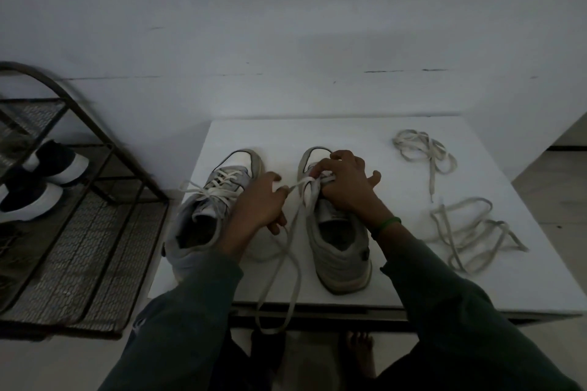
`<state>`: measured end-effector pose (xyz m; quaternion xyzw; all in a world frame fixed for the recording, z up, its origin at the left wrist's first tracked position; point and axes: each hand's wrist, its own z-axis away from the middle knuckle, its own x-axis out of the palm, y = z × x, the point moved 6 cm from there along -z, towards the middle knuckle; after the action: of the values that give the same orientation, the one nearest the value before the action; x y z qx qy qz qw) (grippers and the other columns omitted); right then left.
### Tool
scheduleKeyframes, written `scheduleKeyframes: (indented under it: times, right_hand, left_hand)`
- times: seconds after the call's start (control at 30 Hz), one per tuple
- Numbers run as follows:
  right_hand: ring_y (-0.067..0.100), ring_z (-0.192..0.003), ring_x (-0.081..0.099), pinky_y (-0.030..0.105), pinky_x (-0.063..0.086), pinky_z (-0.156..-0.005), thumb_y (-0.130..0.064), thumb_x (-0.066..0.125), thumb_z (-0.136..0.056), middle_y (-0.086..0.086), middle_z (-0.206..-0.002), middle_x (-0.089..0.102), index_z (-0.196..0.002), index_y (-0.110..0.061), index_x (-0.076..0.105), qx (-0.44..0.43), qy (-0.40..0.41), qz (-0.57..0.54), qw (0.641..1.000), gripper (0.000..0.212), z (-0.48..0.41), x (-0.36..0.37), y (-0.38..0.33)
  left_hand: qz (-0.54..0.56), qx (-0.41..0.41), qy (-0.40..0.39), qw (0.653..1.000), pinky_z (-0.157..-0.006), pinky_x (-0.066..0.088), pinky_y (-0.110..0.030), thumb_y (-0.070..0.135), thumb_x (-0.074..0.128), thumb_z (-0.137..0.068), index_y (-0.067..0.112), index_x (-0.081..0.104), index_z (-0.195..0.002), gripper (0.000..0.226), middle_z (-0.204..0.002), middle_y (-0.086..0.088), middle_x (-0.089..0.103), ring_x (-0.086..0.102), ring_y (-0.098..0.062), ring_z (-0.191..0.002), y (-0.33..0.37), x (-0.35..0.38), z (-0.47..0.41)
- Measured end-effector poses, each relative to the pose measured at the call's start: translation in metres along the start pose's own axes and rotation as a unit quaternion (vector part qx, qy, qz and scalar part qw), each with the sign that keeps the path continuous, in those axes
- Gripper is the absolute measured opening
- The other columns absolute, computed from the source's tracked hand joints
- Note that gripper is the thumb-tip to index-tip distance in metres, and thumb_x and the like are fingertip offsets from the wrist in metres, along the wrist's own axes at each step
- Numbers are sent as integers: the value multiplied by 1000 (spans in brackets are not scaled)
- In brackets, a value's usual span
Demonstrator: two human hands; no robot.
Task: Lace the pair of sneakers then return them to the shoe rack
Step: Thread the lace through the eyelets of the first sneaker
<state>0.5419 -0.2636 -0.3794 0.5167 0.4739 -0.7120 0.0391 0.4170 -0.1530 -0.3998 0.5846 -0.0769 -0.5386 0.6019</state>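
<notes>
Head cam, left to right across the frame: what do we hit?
In order: shoe rack → laced sneaker → sneaker being laced → loose laces.

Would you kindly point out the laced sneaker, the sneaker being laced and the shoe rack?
laced sneaker [223, 183]: head view, on its crossed laces.
sneaker being laced [344, 267]: head view, on its heel.
shoe rack [95, 247]: head view, on its mesh lower shelf.
</notes>
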Motion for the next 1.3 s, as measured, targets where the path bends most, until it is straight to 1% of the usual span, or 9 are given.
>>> scheduleKeyframes:
  times: [0.2,0.37,0.47,0.63,0.73,0.8,0.93,1.13,1.3]
  right_hand:
    - [24,-130,28,61,10,-106,-15,56,-76,-1,-131,38,-82,-46,54,11,7,7,1000,32,1,0,-1]
    - [22,-131,26,59,7,-105,-21,60,-76,-3,-132,37,-87,-44,60,21,15,30,999,26,2,-1,-1]
    - [23,-132,25,61,6,-104,-25,61,-75,-4,-133,37,-91,-45,62,23,27,54,998,25,3,-1,-2]
    - [23,-133,24,63,4,-105,-25,60,-78,-4,-135,36,-85,-47,59,20,32,59,998,23,3,-1,-2]
    - [23,-134,23,62,5,-105,-25,60,-78,-4,-136,36,-84,-47,56,26,21,47,998,23,0,0,-1]
    - [22,-133,24,61,5,-105,-23,59,-78,-4,-136,35,-83,-47,56,26,24,46,998,25,1,-1,-2]
    - [21,-133,24,60,5,-105,-21,58,-78,-5,-135,36,-83,-46,56,21,30,40,999,26,2,-2,-2]
    - [22,-134,22,61,4,-106,-19,57,-80,-4,-137,36,-80,-45,58,19,23,47,998,26,2,-4,-5]
    - [10,-125,35,37,24,-109,-22,53,-74,6,-136,47,-93,-35,68,-64,3,-110,992,28,1,-18,-15]
  left_hand:
    - [-89,107,-7,990,-47,50,-30,26,49,-96,16,61,-90,16,-60,-6,68,64,-31,-49,17,15,-9]
    - [-243,183,129,944,-78,45,-36,33,53,-87,15,67,-84,23,-99,-12,55,55,-28,-96,20,-4,-10]
    - [-261,203,76,941,-87,45,-42,42,41,-81,17,68,-83,37,-104,-8,56,51,-28,-105,16,1,-3]
    - [-16,90,-47,995,-46,44,-26,20,47,-97,5,56,-70,32,-64,-14,62,58,-26,-55,18,5,10]
    - [182,-54,-38,981,-35,34,-17,16,42,-100,4,52,-101,16,-53,-16,62,48,-24,-36,3,12,15]
    - [159,-70,-36,984,-33,36,-19,9,40,-99,10,46,-117,19,-56,-18,59,49,-22,-32,2,20,18]
    - [13,-37,-55,998,-39,44,-25,-2,39,-86,-6,63,-89,24,-59,-22,59,55,-23,-36,2,32,17]
    - [-392,89,246,882,-69,46,-37,27,53,-86,19,69,-89,17,-95,-11,62,60,-33,-89,25,-7,21]
    - [-384,192,471,771,-74,36,-41,27,66,-79,29,70,-88,10,-89,-6,55,53,-30,-82,58,-35,51]
